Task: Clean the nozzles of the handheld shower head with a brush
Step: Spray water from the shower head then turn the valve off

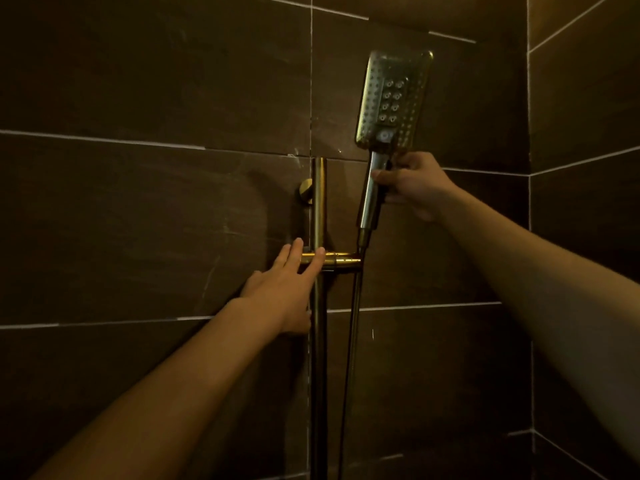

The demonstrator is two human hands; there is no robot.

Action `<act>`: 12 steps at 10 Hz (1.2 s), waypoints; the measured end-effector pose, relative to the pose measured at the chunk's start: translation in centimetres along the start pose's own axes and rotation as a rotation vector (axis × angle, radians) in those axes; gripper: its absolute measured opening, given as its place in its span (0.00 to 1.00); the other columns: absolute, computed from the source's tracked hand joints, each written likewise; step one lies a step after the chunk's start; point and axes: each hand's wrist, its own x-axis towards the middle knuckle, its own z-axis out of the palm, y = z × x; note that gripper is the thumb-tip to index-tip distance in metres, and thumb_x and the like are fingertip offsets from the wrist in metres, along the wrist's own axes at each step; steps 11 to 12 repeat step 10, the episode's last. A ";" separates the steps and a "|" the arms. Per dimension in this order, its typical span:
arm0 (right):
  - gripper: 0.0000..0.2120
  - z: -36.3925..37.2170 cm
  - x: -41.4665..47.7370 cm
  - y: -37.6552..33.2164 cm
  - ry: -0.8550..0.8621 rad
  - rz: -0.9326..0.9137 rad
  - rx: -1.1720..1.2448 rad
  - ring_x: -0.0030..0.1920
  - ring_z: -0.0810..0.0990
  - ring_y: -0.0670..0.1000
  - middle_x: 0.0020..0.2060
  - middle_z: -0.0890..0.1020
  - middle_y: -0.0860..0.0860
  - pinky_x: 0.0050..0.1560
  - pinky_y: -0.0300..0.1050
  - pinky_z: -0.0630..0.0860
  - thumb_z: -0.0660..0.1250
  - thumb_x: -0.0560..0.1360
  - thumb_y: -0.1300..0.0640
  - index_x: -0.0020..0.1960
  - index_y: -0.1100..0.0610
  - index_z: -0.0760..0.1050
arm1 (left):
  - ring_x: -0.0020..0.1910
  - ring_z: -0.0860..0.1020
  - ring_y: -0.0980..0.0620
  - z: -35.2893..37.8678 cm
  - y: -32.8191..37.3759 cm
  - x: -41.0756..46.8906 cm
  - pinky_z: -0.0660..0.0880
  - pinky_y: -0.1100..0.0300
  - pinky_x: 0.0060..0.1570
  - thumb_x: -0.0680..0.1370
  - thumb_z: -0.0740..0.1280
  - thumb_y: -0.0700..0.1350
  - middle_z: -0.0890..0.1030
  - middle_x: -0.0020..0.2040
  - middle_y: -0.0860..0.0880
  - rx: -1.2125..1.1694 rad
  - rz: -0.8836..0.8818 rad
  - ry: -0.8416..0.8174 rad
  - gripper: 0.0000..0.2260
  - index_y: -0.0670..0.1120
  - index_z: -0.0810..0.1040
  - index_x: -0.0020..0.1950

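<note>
Shower head: the flat, rectangular, brass-coloured metal handheld shower head (393, 100) is up high, right of the rail and out in front of the wall. Its face with many small nozzles points toward the camera. 8 bigger nozzles sit in 2 columns in the middle, with a round button below them.

Handle: the long, shiny metal handle (371, 192) hangs down from the shower head and tilts a little to the left.

Right hand: the right hand (410, 183) is wrapped around the handle from the right side. The thumb lies across the front. It holds the shower head up.

Left hand: the left hand (289, 284) is flat with fingers spread wide and holds nothing. The fingertips touch the holder on the rail.

Holder: the short, brass-coloured metal crossbar holder (337, 260) sits sideways on the rail, below the shower head.

Rail: the tall, brass-coloured round metal rail (318, 202) stands upright on the wall. A round brass mount (306, 191) joins it to the wall near the top.

Hose: the thin, dark hose (350, 358) runs from the bottom of the handle, past the right end of the holder, and straight down.

Wall: the big, dark brown wall tiles (138, 81) have pale lines between them.
</note>
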 end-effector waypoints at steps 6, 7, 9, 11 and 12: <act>0.14 2.3 -1.4 2.2 -0.322 0.030 -0.042 0.61 0.82 0.52 0.60 0.82 0.54 0.62 0.52 0.78 0.63 0.82 0.58 0.67 0.56 0.75 | 0.81 0.36 0.47 0.5 -0.3 0.2 0.58 0.35 0.73 0.76 0.71 0.50 0.31 0.81 0.49 -0.034 0.002 0.016 0.49 0.60 0.33 0.79; 0.12 2.4 -2.4 1.8 -0.322 0.091 -0.110 0.58 0.82 0.53 0.57 0.82 0.53 0.59 0.51 0.80 0.60 0.84 0.56 0.65 0.54 0.75 | 0.80 0.35 0.46 0.4 -0.3 0.3 0.58 0.35 0.73 0.76 0.72 0.50 0.31 0.81 0.49 -0.032 0.012 0.009 0.50 0.59 0.33 0.79; 0.15 1.7 -8.3 6.8 -0.350 0.171 -0.345 0.59 0.79 0.50 0.61 0.79 0.52 0.59 0.47 0.77 0.59 0.84 0.56 0.70 0.53 0.71 | 0.79 0.33 0.46 2.5 -0.6 -1.5 0.55 0.34 0.75 0.77 0.69 0.53 0.23 0.76 0.53 -0.149 -0.010 0.087 0.48 0.62 0.30 0.77; 0.22 -0.3 -14.8 12.2 -0.350 0.284 -0.328 0.62 0.77 0.46 0.67 0.76 0.49 0.62 0.47 0.77 0.63 0.82 0.51 0.75 0.48 0.66 | 0.80 0.37 0.51 8.3 -0.8 -6.6 0.55 0.42 0.78 0.78 0.66 0.56 0.25 0.77 0.58 -0.287 -0.068 0.062 0.45 0.73 0.28 0.71; 0.22 -0.3 -14.8 12.2 -0.350 0.284 -0.328 0.62 0.77 0.46 0.67 0.76 0.49 0.62 0.47 0.77 0.63 0.82 0.51 0.75 0.48 0.66 | 0.80 0.37 0.51 8.3 -0.8 -6.6 0.55 0.42 0.78 0.78 0.66 0.56 0.25 0.77 0.58 -0.287 -0.068 0.062 0.45 0.73 0.28 0.71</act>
